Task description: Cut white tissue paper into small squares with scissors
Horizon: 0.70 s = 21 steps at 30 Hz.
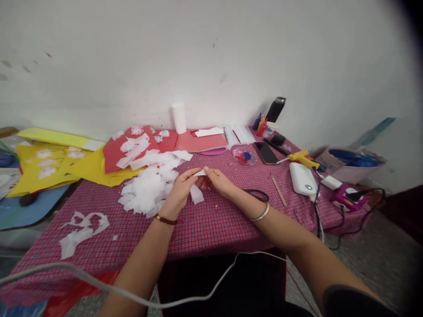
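Note:
Both hands meet over the middle of the table, pinching one white paper strip (197, 194). My left hand (184, 187) is closed on its left part, with the thumb on top. My right hand (218, 180) is closed on the other side, and part of the strip hangs down below the fingers. Just left of my left hand lies a heap of ruffled white tissue paper (145, 190). The black handles of what look like scissors (259, 195) show beneath my right forearm; their blades are hidden.
Red sheets (132, 145) and yellow sheets (102, 169) with white paper flowers lie left. Paper scraps (82, 231) are at front left. On the right are a phone (266, 152), a yellow glue gun (302, 158), a white power bank (302, 179) and cables. A white cable (185, 303) crosses in front.

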### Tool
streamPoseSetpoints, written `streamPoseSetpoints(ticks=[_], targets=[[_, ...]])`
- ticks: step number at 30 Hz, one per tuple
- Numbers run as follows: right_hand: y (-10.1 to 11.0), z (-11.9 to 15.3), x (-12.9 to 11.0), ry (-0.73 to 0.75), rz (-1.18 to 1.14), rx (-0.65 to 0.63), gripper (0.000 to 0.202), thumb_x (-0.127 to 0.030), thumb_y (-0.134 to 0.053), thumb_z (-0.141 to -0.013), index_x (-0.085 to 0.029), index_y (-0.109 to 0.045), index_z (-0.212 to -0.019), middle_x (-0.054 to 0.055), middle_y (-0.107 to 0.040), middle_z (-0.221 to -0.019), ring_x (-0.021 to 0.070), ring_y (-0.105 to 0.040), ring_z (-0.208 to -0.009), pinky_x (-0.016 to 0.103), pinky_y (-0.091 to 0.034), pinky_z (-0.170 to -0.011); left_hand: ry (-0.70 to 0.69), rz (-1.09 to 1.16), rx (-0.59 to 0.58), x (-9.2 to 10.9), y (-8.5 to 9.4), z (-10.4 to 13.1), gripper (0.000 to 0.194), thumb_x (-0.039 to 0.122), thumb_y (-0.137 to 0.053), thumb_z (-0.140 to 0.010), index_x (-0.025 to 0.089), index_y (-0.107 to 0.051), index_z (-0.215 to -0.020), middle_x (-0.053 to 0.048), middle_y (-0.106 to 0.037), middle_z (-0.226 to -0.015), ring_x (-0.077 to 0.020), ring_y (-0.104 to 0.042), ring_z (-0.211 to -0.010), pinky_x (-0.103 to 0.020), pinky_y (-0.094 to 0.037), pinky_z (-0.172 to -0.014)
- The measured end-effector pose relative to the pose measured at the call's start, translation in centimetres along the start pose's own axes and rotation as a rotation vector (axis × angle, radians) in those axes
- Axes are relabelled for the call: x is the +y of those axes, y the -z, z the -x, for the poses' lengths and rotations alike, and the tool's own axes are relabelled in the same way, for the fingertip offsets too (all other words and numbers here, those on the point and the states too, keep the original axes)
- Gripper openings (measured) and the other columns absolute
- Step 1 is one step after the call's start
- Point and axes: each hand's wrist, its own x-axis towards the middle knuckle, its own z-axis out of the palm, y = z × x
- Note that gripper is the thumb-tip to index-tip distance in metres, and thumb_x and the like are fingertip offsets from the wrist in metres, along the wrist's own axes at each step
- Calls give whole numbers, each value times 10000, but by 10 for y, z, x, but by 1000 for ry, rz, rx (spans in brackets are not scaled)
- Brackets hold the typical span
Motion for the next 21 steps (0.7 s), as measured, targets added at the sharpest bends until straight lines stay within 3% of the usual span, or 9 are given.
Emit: streamPoseSetpoints(ticks=[5,11,16,21], targets=[[0,2,-2,-1,45,-9,721,-791,-405,-839,-131,-675,-729,70,-687,-659,116,-596,-544,231,-452,-544,-11,31,2,-5,3,-4,268,228,-729,-705,119,-745,-949,-43,-697,-699,-133,-588,-588,-253,-445,-556],[1,2,-3,-6,64,-2,735,-779,-379,-864,-119,-684,-753,82,-696,-672,118,-600,-550,234,-469,-555,-43,98,-1,-6,3,-7,229,274,-782,-688,132,-744,-864,-58,-726,-792,-160,-640,-696,-290,-505,-667],[1,1,-3,-28,54,-4,633,-655,-406,-944,-112,-696,-795,70,-698,-682,109,-601,-544,228,-477,-564,-47,47,-9,-11,5,-12,177,278,-749,-718,138,-717,-822,-29,-682,-719,-137,-600,-624,-275,-475,-618],[3,0,-4,-63,23,-11,551,-536,-382,-1007,-110,-703,-867,49,-698,-669,89,-591,-517,196,-451,-525,-28,33,56,-15,5,-16,127,253,-725,-697,151,-650,-701,1,-630,-625,-120,-551,-551,-257,-440,-560]])
